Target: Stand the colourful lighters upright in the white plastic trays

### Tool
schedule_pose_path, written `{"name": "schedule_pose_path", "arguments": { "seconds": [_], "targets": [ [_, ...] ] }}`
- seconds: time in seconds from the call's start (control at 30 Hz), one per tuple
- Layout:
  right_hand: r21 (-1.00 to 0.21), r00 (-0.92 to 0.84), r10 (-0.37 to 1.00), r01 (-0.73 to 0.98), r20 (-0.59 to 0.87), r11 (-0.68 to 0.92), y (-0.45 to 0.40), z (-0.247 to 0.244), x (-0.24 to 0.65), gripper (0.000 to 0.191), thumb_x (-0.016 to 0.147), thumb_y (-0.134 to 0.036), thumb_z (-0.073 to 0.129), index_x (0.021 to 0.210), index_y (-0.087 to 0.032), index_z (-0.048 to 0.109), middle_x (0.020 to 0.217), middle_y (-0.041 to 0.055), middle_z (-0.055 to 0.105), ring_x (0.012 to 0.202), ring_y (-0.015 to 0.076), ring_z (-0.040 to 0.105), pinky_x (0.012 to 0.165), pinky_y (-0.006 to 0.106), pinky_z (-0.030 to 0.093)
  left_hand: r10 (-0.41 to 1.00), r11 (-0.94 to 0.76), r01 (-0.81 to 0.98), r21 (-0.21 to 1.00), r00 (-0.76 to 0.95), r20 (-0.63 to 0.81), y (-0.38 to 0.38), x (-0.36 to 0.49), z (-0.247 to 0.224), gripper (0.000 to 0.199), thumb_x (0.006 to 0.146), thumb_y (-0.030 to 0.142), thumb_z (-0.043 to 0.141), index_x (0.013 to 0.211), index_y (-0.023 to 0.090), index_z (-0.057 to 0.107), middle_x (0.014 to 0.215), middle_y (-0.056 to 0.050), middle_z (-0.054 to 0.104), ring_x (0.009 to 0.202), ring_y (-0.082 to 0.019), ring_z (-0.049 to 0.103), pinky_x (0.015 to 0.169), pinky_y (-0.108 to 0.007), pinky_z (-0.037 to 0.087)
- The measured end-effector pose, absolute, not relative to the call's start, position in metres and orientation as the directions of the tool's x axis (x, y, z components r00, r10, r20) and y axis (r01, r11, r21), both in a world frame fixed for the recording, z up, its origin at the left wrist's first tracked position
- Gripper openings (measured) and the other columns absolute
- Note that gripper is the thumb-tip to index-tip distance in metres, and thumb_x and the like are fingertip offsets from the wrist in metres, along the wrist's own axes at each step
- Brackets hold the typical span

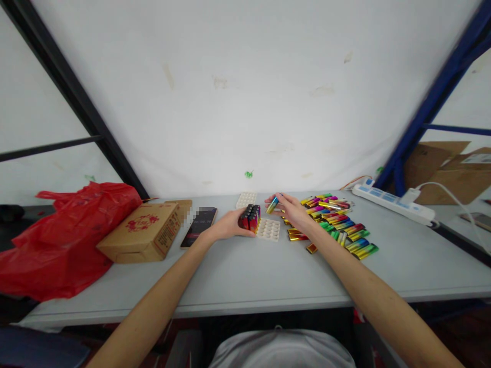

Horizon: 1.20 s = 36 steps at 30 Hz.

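Observation:
My left hand [230,225] is wrapped round the left side of an upright cluster of lighters [251,219] with black tops and shiny red, purple and gold bodies. This cluster stands at the left end of a white tray [269,230] with rows of round hollows. Raised a little above the tray, my right hand [287,207] grips one blue-and-gold lighter [272,205], held tilted between the fingers. Right of that hand lies a loose pile of shiny lighters [337,220] in several colours, partly hidden by my right forearm.
Another white tray [246,199] lies near the wall. To the left are a phone [199,227], a cardboard box [141,232] and a red plastic bag [72,240]. A power strip [395,205] with a plugged-in charger and cable runs along the right side of the table [268,281].

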State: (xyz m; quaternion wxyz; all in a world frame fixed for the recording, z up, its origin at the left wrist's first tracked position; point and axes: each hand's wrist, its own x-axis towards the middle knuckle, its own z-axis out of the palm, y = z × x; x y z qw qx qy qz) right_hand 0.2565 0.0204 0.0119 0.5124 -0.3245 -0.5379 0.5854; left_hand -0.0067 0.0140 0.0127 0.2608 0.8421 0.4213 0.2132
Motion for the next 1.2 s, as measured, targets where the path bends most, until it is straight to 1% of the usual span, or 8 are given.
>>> {"name": "schedule_pose_path", "arguments": {
  "seconds": [0.17, 0.27, 0.37, 0.47, 0.67, 0.77, 1.03, 1.2],
  "targets": [
    [-0.972, -0.225, 0.961, -0.206, 0.158, 0.112, 0.023, 0.007, 0.253, 0.050, 0.081, -0.070, 0.072, 0.096, -0.023, 0.065, 0.083, 0.0028, 0.071, 0.079, 0.0189, 0.071, 0.081, 0.034, 0.059, 0.828, -0.499, 0.599, 0.627, 0.543, 0.140, 0.015, -0.007, 0.011, 0.090, 0.064, 0.062, 0.090, 0.137, 0.017, 0.062, 0.127, -0.009, 0.074, 0.109, -0.032, 0.069, 0.097, -0.040, 0.054],
    [-0.969, -0.219, 0.955, -0.188, 0.199, 0.159, 0.023, 0.006, 0.250, 0.052, 0.080, -0.073, 0.071, 0.094, -0.024, 0.062, 0.071, -0.0045, 0.059, 0.058, 0.0115, 0.058, 0.068, 0.029, 0.055, 0.830, -0.494, 0.607, 0.622, 0.542, 0.131, 0.015, -0.007, 0.010, 0.088, 0.065, 0.062, 0.089, 0.136, 0.017, 0.062, 0.124, -0.009, 0.074, 0.106, -0.032, 0.069, 0.094, -0.040, 0.054],
    [-0.970, -0.195, 0.955, -0.137, 0.225, 0.201, 0.021, 0.008, 0.248, 0.052, 0.081, -0.073, 0.069, 0.092, -0.023, 0.062, 0.067, -0.0083, 0.045, 0.047, 0.0065, 0.034, 0.048, 0.023, 0.040, 0.833, -0.493, 0.616, 0.615, 0.538, 0.129, 0.015, -0.007, 0.010, 0.089, 0.065, 0.061, 0.090, 0.136, 0.017, 0.061, 0.127, -0.010, 0.074, 0.107, -0.032, 0.069, 0.094, -0.039, 0.054],
    [-0.980, -0.171, 0.965, -0.033, 0.197, 0.194, 0.019, 0.008, 0.248, 0.053, 0.085, -0.076, 0.062, 0.089, -0.023, 0.062, 0.061, -0.0091, 0.036, 0.044, 0.0080, 0.025, 0.041, 0.023, 0.022, 0.832, -0.497, 0.620, 0.608, 0.538, 0.132, 0.016, -0.007, 0.009, 0.089, 0.065, 0.059, 0.091, 0.136, 0.016, 0.061, 0.127, -0.011, 0.073, 0.108, -0.033, 0.069, 0.095, -0.040, 0.054],
    [-0.839, -0.175, 0.908, 0.348, 0.380, 0.418, 0.016, 0.005, 0.247, 0.060, 0.091, -0.072, 0.052, 0.059, -0.022, 0.048, 0.053, -0.0039, 0.038, 0.053, 0.0122, 0.038, 0.053, 0.027, 0.030, 0.833, -0.493, 0.614, 0.617, 0.539, 0.129, 0.015, -0.007, 0.010, 0.087, 0.066, 0.059, 0.090, 0.136, 0.016, 0.061, 0.125, -0.011, 0.074, 0.108, -0.033, 0.069, 0.095, -0.041, 0.054],
    [-0.747, -0.197, 0.876, 0.460, 0.441, 0.480, 0.014, 0.003, 0.244, 0.058, 0.091, -0.065, 0.051, 0.055, -0.022, 0.039, 0.055, -0.0033, 0.033, 0.056, 0.0122, 0.035, 0.056, 0.028, 0.026, 0.831, -0.492, 0.605, 0.626, 0.541, 0.130, 0.014, -0.006, 0.011, 0.088, 0.065, 0.059, 0.090, 0.136, 0.016, 0.061, 0.124, -0.010, 0.075, 0.107, -0.032, 0.069, 0.095, -0.041, 0.054],
    [-0.696, -0.211, 0.844, 0.485, 0.494, 0.529, 0.010, 0.002, 0.238, 0.039, 0.088, -0.047, 0.049, 0.060, -0.023, 0.037, 0.059, -0.0035, 0.033, 0.059, 0.0127, 0.036, 0.057, 0.028, 0.024, 0.835, -0.490, 0.624, 0.609, 0.537, 0.121, 0.012, -0.005, 0.013, 0.086, 0.066, 0.058, 0.090, 0.135, 0.017, 0.061, 0.125, -0.010, 0.074, 0.110, -0.033, 0.070, 0.095, -0.040, 0.053],
    [-0.675, -0.204, 0.841, 0.517, 0.501, 0.527, 0.014, 0.001, 0.240, 0.041, 0.090, -0.048, 0.051, 0.060, -0.022, 0.040, 0.058, -0.0040, 0.036, 0.059, 0.0130, 0.039, 0.058, 0.028, 0.027, 0.837, -0.487, 0.626, 0.609, 0.534, 0.121, 0.012, -0.005, 0.014, 0.085, 0.066, 0.058, 0.091, 0.134, 0.017, 0.061, 0.124, -0.010, 0.075, 0.108, -0.033, 0.070, 0.094, -0.040, 0.054]
  ]
}}
